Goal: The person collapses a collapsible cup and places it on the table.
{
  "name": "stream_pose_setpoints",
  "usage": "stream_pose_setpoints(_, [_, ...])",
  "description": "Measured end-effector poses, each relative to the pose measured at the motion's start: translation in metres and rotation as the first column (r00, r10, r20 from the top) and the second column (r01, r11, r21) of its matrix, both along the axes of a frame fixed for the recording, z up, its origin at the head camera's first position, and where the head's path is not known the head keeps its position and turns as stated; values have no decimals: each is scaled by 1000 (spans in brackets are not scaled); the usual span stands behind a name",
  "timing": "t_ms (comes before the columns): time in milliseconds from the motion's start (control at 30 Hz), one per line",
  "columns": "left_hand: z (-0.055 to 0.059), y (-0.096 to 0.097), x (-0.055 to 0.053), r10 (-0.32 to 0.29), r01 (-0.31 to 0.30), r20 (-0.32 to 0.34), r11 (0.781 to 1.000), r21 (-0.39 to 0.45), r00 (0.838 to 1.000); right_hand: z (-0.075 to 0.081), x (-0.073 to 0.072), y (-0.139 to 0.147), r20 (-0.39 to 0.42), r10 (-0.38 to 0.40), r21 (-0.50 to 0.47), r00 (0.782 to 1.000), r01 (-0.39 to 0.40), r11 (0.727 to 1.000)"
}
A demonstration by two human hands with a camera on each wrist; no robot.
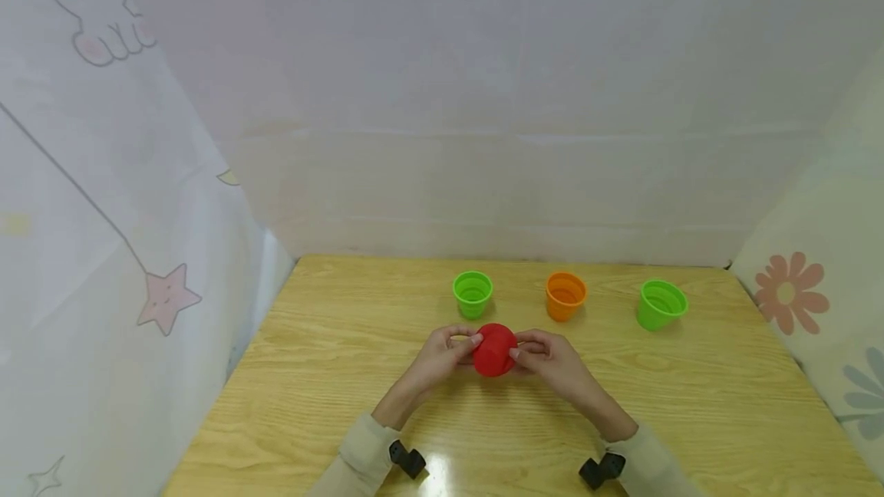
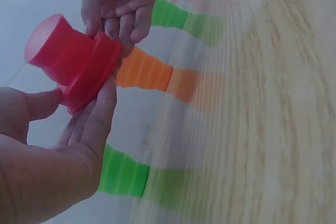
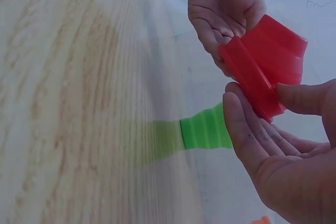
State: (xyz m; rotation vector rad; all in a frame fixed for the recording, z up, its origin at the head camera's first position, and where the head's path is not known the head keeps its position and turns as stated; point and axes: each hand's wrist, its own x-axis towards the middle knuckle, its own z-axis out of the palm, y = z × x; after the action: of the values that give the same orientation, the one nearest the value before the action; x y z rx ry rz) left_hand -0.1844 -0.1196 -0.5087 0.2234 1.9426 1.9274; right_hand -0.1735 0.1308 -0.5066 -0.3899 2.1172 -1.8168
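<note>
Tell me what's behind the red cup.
Beyond the red cup, a green cup and, farther right, an orange cup and another green cup stand on the table. Whatever the red cup covers is hidden.

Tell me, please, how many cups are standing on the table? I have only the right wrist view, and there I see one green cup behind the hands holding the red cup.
Observer: Three: a green cup, an orange cup and another green cup.
Operator: Which of them stand farther right than the red cup?
Observer: The latter two, as the head view shows.
Operator: Do all three have the opening upward?
Observer: Yes, all three openings face upward.
</note>
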Motion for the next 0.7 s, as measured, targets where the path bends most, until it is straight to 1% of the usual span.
stream_pose_setpoints(267, [0, -2, -1, -12, 12, 52, 1000, -2, 999, 4, 0, 2, 11, 15, -42, 1000, -14, 999])
stream_pose_setpoints(500, [0, -3, -2, -36, 37, 30, 999, -22, 999, 3, 0, 6, -5, 19, 19, 1000, -19, 1000])
stream_pose_setpoints(600, [0, -1, -2, -44, 44, 17, 999, -24, 999, 4, 0, 8, -6, 45, 32, 999, -45, 998])
stream_pose_setpoints(700, [-1, 0, 0, -61, 62, 20, 998, -17, 998, 5, 0, 10, 4, 74, 36, 997, -74, 997])
